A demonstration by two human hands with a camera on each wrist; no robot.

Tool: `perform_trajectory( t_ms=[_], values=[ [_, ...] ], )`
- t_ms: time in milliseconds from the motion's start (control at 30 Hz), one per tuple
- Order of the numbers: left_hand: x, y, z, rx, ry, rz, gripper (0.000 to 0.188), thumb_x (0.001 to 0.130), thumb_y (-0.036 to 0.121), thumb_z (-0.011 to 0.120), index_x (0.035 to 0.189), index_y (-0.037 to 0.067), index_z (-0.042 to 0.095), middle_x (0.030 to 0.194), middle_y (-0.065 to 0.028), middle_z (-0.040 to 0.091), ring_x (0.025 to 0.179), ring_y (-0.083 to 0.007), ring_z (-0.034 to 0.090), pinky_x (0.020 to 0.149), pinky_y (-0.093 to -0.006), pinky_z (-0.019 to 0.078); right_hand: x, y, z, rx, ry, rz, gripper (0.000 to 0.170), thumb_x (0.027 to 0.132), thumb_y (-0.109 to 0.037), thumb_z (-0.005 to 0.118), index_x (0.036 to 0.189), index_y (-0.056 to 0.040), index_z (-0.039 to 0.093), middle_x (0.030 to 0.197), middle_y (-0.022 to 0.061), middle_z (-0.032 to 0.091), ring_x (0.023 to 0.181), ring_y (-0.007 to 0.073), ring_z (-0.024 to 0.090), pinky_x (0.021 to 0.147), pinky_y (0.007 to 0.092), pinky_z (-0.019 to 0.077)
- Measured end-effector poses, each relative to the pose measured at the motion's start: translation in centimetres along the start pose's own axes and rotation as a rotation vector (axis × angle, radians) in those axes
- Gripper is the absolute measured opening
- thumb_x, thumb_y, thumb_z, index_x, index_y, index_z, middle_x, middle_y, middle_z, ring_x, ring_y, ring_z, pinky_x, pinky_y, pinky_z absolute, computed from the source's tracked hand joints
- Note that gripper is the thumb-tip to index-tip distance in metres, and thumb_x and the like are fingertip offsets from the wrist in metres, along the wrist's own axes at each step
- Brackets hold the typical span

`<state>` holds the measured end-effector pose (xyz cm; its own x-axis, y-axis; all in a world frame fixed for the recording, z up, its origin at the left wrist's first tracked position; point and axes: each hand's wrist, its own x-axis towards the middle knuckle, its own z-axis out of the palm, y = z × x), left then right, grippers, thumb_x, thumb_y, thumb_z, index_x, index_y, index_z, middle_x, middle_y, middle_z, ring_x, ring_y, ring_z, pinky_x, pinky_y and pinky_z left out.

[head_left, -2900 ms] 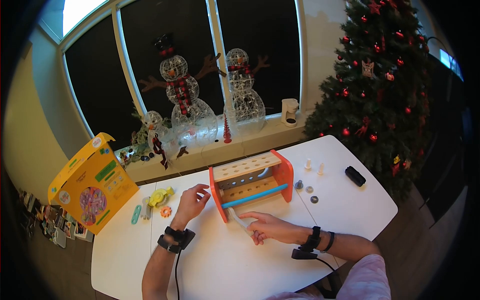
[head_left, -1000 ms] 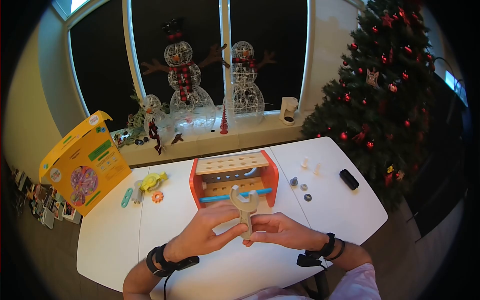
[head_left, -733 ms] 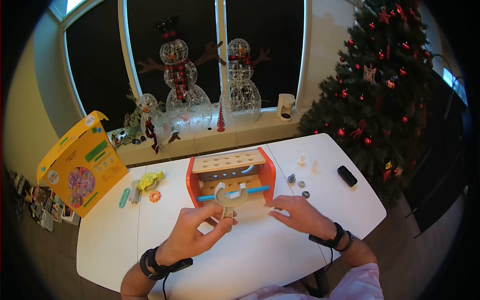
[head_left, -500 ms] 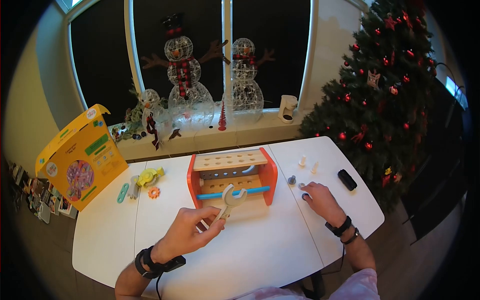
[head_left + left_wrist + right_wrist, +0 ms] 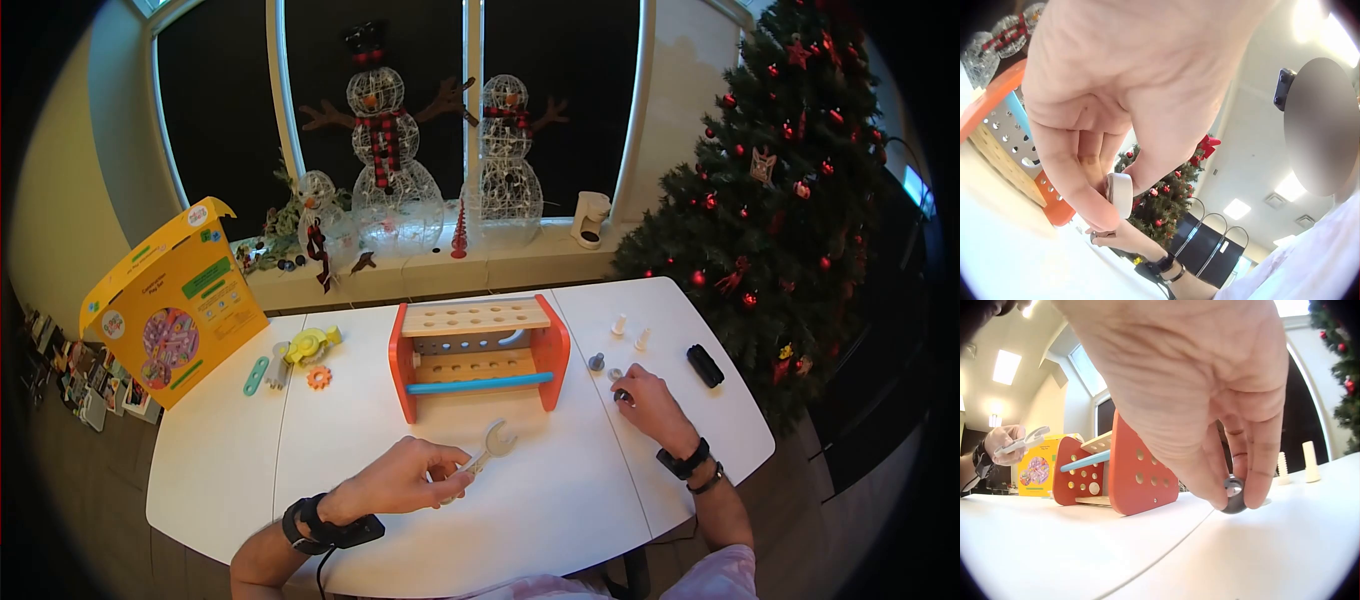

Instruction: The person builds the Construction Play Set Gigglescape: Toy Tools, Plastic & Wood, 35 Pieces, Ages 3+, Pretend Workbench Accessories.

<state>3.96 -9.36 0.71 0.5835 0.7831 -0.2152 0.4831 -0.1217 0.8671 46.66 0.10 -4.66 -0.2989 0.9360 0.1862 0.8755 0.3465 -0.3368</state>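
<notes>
Inside toolbox [image 5: 553,360], grey panel [image 5: 465,346]; left hand [image 5: 408,478] holds wrench [image 5: 487,452], right hand [image 5: 652,408] nut [image 5: 1235,504].

The person's left forearm [image 5: 268,548] is slanting in from the lower left, and the left hand [image 5: 415,475] is pointing rightward across the front of the body. Its thumb [image 5: 1146,172] is pressing toward the index finger [image 5: 1102,214] in a pinch, while other fingers are bending behind them. The right forearm [image 5: 722,512] is angling forward and inward from the lower right. The right hand [image 5: 652,405] is facing palm down, its thumb [image 5: 1209,492] and fingers [image 5: 1262,481] pointing downward and pinching. Both hands are staying well apart.
</notes>
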Motion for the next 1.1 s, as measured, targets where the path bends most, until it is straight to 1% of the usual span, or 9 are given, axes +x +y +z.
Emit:
perform_trajectory(
  t_ms=[67,100,167,367,500,667,700,933,1100],
  values=[
    [0.1,-0.5,0.2,-0.044,-0.014,0.004,0.030,0.113,0.027,0.067,0.123,0.000,0.076,0.088,-0.0041,0.078,0.071,-0.0098,0.071,0.070,-0.0269,0.0610,-0.1,-1.1,-0.5,0.080,0.008,0.009,0.019,0.088,0.002,0.075,0.107,-0.0011,0.079,0.107,0.0148,0.072,0.092,0.0342,0.075,0.087,0.0410,0.0638],
    [0.2,-0.7,0.2,-0.085,-0.027,0.008,0.031,0.114,0.028,0.066,0.123,0.000,0.076,0.089,-0.0044,0.078,0.073,-0.0094,0.070,0.072,-0.0271,0.0608,-0.2,-1.7,-0.8,0.080,0.008,0.007,0.019,0.088,0.002,0.075,0.107,-0.0011,0.079,0.107,0.0148,0.072,0.092,0.0342,0.075,0.087,0.0410,0.0638],
    [0.3,-0.8,0.1,-0.132,-0.054,-0.006,0.032,0.114,0.029,0.065,0.125,0.001,0.076,0.092,-0.0041,0.078,0.075,-0.0086,0.070,0.073,-0.0269,0.0609,-0.3,-3.0,-1.1,0.201,0.044,-0.033,0.020,0.088,0.002,0.078,0.107,-0.0020,0.079,0.104,0.0133,0.075,0.091,0.0283,0.076,0.086,0.0356,0.0642],
    [0.5,-0.9,0.3,-0.303,-0.148,-0.054,0.037,0.116,0.033,0.064,0.130,0.001,0.074,0.100,-0.0018,0.077,0.084,-0.0066,0.069,0.077,-0.0256,0.0605,-0.7,-7.2,-1.7,0.399,0.062,-0.171,0.019,0.093,-0.006,0.084,0.112,-0.0026,0.081,0.105,0.0122,0.080,0.091,0.0223,0.080,0.084,0.0319,0.0648],
    [0.5,-0.6,0.5,-0.345,-0.168,-0.097,0.038,0.115,0.034,0.064,0.133,0.001,0.073,0.101,-0.0017,0.077,0.085,-0.0068,0.069,0.079,-0.0251,0.0601,-1.1,-10.9,-1.9,0.511,0.037,-0.258,0.021,0.094,-0.008,0.085,0.115,-0.0023,0.081,0.107,0.0126,0.081,0.093,0.0221,0.081,0.084,0.0328,0.0647],
    [0.4,-0.5,0.9,-0.339,-0.171,-0.057,0.038,0.115,0.033,0.065,0.134,0.001,0.073,0.100,-0.0024,0.078,0.084,-0.0075,0.070,0.078,-0.0256,0.0602,-1.8,-14.1,-1.3,0.395,0.025,-0.431,0.021,0.098,-0.014,0.083,0.115,-0.0029,0.080,0.113,0.0128,0.080,0.098,0.0298,0.080,0.087,0.0365,0.0646],
    [0.4,-0.4,0.9,-0.329,-0.177,-0.038,0.037,0.115,0.032,0.065,0.134,0.001,0.073,0.100,-0.0030,0.078,0.083,-0.0080,0.070,0.078,-0.0258,0.0602,-1.7,-14.2,-0.7,0.352,0.088,-0.458,0.018,0.094,-0.014,0.087,0.108,-0.0041,0.083,0.112,0.0112,0.081,0.097,0.0295,0.080,0.084,0.0355,0.0656],
    [0.0,-0.6,1.0,-0.302,-0.131,0.006,0.038,0.115,0.033,0.065,0.134,0.000,0.073,0.099,-0.0044,0.079,0.081,-0.0091,0.071,0.078,-0.0269,0.0602,-1.6,-14.6,-0.8,0.350,0.089,-0.453,0.017,0.093,-0.013,0.087,0.108,-0.0049,0.083,0.113,0.0106,0.081,0.097,0.0290,0.080,0.084,0.0361,0.0657],
    [0.2,-1.0,1.0,-0.249,-0.123,0.032,0.040,0.116,0.033,0.063,0.137,0.000,0.071,0.097,-0.0058,0.078,0.081,-0.0120,0.071,0.078,-0.0290,0.0626,-1.3,-14.8,-0.9,0.352,0.148,-0.481,0.017,0.092,-0.013,0.088,0.107,-0.0049,0.083,0.110,0.0101,0.081,0.097,0.0286,0.080,0.085,0.0364,0.0656]
  ],
)
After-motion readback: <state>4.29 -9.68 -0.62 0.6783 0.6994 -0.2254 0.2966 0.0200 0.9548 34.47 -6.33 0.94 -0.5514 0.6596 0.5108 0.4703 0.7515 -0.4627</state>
